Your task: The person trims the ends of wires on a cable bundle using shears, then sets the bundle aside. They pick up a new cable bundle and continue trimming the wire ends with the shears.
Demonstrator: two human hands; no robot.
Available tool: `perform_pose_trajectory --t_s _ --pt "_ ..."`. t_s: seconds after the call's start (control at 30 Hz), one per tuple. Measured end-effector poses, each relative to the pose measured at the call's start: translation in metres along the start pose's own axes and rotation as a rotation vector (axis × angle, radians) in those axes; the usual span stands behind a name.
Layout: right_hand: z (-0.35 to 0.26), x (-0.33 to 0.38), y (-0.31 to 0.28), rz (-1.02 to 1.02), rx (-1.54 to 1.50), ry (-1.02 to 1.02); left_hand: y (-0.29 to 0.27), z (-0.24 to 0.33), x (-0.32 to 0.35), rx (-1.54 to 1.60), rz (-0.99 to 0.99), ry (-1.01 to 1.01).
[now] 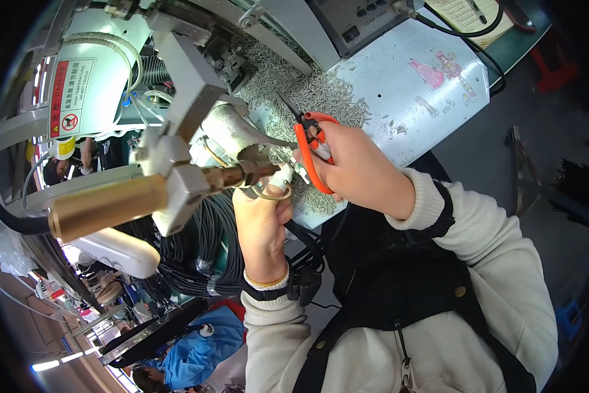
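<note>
My right hand (366, 164) is wrapped round orange-handled pliers (317, 173). Their dark, pointed jaws aim up and to the left, over a heap of small metal pieces (334, 95). Close by on the left, my left hand (258, 223) has its fingers pinched together below a metal machine tip (258, 170). A white covering (282, 178) sits on a fingertip there. A small white and green part (301, 172) shows between the two hands; which fingers hold it is hard to see. A thin cable (268, 194) loops over my left fingers.
A brass-coloured cylinder (108, 208) and its metal bracket (203, 85) jut in from the left. Coiled black cables (206, 242) lie beside my left wrist. A grey control box (360, 23) stands at the back of the white worktop (432, 111). A person in blue (203, 347) is at lower left.
</note>
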State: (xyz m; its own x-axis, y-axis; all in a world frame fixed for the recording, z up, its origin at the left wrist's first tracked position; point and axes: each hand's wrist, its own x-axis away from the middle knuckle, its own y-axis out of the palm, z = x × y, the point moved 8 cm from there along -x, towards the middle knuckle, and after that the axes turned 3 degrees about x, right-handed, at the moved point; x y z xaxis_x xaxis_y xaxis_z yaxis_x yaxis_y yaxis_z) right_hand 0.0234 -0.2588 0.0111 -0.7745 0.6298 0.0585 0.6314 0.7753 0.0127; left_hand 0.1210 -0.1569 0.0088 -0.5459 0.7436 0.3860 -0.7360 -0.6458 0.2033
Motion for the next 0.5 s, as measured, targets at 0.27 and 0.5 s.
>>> perform_pose_trajectory --t_s 0.27,0.5 --pt "-0.004 0.017 -0.011 -0.006 -0.014 -0.067 0.013 -0.003 0.028 0.091 -0.059 -0.036" --pt "-0.032 0.050 -0.033 0.251 0.225 -0.262 0.015 -0.008 0.064 -0.095 -0.043 0.243"
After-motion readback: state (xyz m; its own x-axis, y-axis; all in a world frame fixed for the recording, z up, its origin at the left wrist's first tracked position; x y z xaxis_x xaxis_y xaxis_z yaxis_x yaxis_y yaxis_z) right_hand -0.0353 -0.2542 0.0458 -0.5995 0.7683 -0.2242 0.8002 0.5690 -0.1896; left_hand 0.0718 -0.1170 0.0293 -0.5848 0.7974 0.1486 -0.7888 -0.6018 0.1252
